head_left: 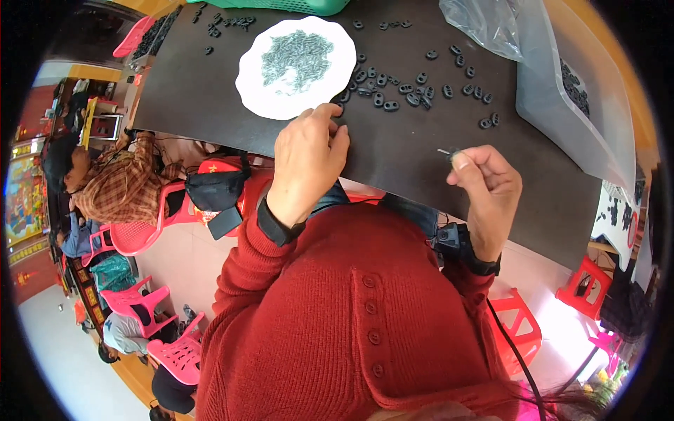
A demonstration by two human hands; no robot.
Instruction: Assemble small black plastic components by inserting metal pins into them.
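My right hand (491, 179) is raised over the near right part of the dark table, thumb and forefinger pinched on a small thin metal spring (442, 151). A darker bit shows at the fingertips, too small to make out. My left hand (309, 158) reaches over the table's near edge beside a white scalloped plate (253, 77). Its fingers are bent, with the thumb apart from them, and the fingertips are at a black cord lock partly hidden behind them. Many small springs (298, 59) are heaped on the plate. Several black two-hole cord locks (391, 106) are scattered right of it.
A translucent plastic bin (562, 119) with black pieces stands at the right, a clear bag (484, 24) by its far side. A green basket (302, 5) is at the far edge. More black pieces (214, 30) lie far left. Pink chairs (140, 305) and seated people are at the left.
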